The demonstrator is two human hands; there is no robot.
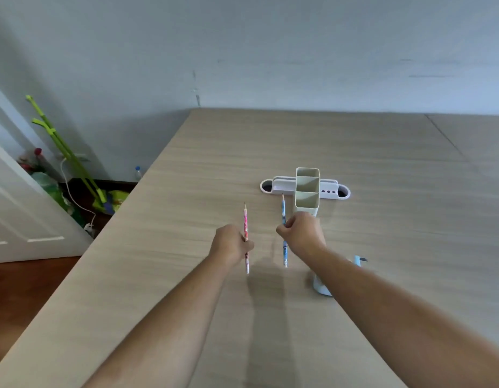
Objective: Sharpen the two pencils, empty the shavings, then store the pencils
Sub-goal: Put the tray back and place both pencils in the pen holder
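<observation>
A pink pencil (245,228) is gripped upright in the left hand (231,244), a blue pencil (283,217) in the right hand (303,233), both above the table (186,191), near the pencil holder (307,191). A sharpener (322,287) is partly hidden under the right forearm.

pink and white patterned pencil (245,219), blue and white patterned pencil (283,211), beige-ish pencil holder (307,191) on a white base with dark dots, light blue sharpener (322,287), pale wood-grain surface (382,163), lime green mop (66,152), grey-blue wall (270,51), reddish-brown floor (18,289)
</observation>
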